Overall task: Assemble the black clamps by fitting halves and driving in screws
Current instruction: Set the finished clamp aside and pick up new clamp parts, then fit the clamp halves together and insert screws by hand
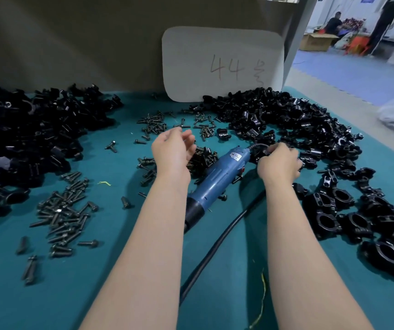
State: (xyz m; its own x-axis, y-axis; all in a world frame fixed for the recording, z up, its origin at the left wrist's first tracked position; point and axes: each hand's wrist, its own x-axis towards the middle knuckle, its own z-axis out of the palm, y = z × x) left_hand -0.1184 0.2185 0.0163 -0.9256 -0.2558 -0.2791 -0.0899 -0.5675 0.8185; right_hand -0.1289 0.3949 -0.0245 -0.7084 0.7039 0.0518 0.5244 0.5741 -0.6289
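Note:
My left hand (pixel 174 151) hovers over the table's middle with relaxed, loosely curled fingers and holds nothing. My right hand (pixel 278 161) reaches into the edge of the right pile of black clamp halves (pixel 293 120), its fingers curled round a black clamp piece (pixel 260 153). A blue electric screwdriver (pixel 217 179) lies on the teal mat between my forearms, tip toward me. Loose black screws (pixel 65 210) lie in a heap at the left, with more scattered screws (pixel 153 125) beyond my left hand. Assembled clamps (pixel 348 215) sit in a group at the right.
A second big pile of black clamp halves (pixel 31 139) covers the far left. The screwdriver's black cable (pixel 217 246) runs between my arms. A white card marked 44 (pixel 222 63) leans on the back wall. People work on the floor at the far right.

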